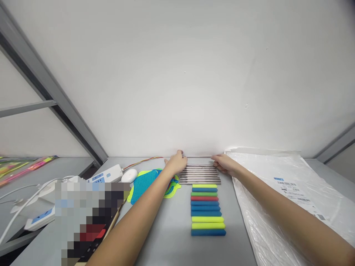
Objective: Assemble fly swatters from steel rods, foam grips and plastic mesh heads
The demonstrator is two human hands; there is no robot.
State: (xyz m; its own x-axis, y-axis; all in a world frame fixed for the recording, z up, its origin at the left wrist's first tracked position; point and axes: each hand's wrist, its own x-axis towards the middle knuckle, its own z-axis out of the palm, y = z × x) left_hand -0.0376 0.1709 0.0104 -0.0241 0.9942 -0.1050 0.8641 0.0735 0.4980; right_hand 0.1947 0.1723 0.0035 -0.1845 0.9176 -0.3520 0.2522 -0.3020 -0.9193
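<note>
A thin metal rod (198,157) spans between my two hands near the wall. My left hand (177,163) grips its left end, fingers closed. At the other end, the thumb and fingers of my right hand (223,163) pinch it. Just below lies a row of similar metal rods (199,174), side by side on the grey table. Closer to me, several coloured foam tubes (206,208) in yellow, blue, green and red form a column. Beside my left forearm is a blue and yellow mesh piece (144,184), partly covered by the arm.
A white plastic mailing bag (266,177) with a label covers the right side. To the left are power strips (107,174), a white round object (129,176), cables and a pixelated area. The wall (188,92) rises behind; grey metal posts (69,111) frame the table.
</note>
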